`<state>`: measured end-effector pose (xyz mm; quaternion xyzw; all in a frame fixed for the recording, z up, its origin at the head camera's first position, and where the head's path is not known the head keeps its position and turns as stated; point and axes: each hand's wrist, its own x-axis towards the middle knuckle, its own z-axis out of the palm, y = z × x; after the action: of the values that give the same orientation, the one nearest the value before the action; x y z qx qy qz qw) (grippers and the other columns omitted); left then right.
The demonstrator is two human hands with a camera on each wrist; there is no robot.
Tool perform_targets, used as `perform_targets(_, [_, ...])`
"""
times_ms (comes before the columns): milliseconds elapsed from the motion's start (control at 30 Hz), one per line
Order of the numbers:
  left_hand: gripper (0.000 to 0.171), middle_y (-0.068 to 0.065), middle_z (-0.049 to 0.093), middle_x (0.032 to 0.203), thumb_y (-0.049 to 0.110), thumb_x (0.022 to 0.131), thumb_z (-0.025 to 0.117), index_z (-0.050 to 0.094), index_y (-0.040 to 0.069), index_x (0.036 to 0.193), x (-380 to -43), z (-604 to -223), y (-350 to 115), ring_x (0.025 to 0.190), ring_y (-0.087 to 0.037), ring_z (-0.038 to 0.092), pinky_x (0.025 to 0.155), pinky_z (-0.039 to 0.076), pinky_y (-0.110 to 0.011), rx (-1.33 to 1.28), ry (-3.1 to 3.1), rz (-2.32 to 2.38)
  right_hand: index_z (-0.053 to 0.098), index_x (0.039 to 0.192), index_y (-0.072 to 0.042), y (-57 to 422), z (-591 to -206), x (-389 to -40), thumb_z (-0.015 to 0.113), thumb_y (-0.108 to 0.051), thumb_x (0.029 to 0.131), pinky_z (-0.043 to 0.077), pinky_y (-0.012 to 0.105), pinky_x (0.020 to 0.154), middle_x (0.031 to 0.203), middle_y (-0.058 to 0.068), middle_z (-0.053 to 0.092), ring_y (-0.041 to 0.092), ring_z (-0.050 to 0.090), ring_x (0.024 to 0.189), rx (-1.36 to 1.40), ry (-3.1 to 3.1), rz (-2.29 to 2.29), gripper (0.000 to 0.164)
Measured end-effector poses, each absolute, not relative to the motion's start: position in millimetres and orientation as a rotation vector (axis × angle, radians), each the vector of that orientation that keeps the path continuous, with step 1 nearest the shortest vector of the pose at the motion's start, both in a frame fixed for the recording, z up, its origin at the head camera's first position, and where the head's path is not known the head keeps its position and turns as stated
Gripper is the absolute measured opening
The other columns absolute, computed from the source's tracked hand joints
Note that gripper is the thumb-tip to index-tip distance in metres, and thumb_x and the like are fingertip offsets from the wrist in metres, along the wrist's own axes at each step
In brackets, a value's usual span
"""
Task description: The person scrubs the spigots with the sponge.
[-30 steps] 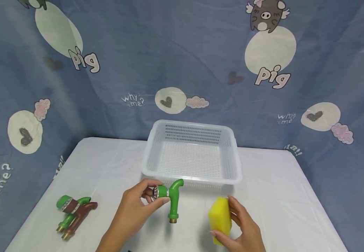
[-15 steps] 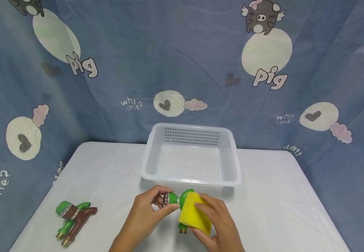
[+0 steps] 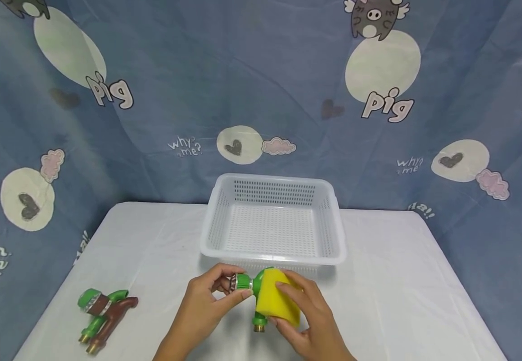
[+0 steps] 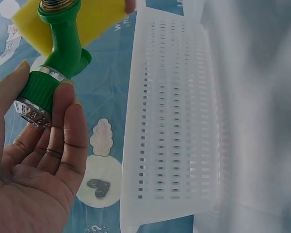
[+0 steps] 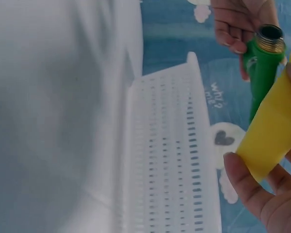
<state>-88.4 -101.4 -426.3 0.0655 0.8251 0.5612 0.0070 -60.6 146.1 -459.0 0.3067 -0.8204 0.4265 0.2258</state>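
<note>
Our left grip [image 3: 204,303] pinches the green tap [image 4: 65,43] by its knob [image 4: 39,90]; our right grip [image 3: 310,316] holds the yellow sponge [image 3: 270,297] up to it, no longer well apart.

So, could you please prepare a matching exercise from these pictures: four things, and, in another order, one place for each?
1. Yellow sponge
2. Green tap partly hidden by the sponge in the head view
3. White basket
4. Brown tap

A. On the table, left of both hands
B. In the right hand
C. On the table, beyond both hands
D. In the left hand

Pairs: 1-B, 2-D, 3-C, 4-A
</note>
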Motion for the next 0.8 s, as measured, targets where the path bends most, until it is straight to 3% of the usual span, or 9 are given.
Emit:
perform_targets(500, [0.036,0.003,0.072,0.084,0.034,0.082,0.091,0.073,0.024,0.111,-88.9,-426.3,-107.8,0.081,-0.021,0.067,0.072,0.058,-0.028,0.177,2.511,1.913,0.055,0.137,-0.009,135.7,-425.3,-76.0,0.084,-0.013,0.084,0.039,0.029,0.116,0.152,0.011,0.050,0.028,0.049,0.132,1.000,-2.239,1.156,0.060])
perform_targets(800, [0.037,0.004,0.072,0.087,0.031,0.081,0.092,0.073,0.024,0.112,-90.6,-426.7,-112.3,0.080,-0.020,0.068,0.076,0.060,-0.029,0.206,2.552,1.929,0.058,0.132,-0.014,135.4,-430.3,-75.5,0.086,-0.010,0.078,0.038,0.025,0.114,0.149,0.005,0.051,0.024,0.048,0.130,0.970,-2.332,1.081,0.061])
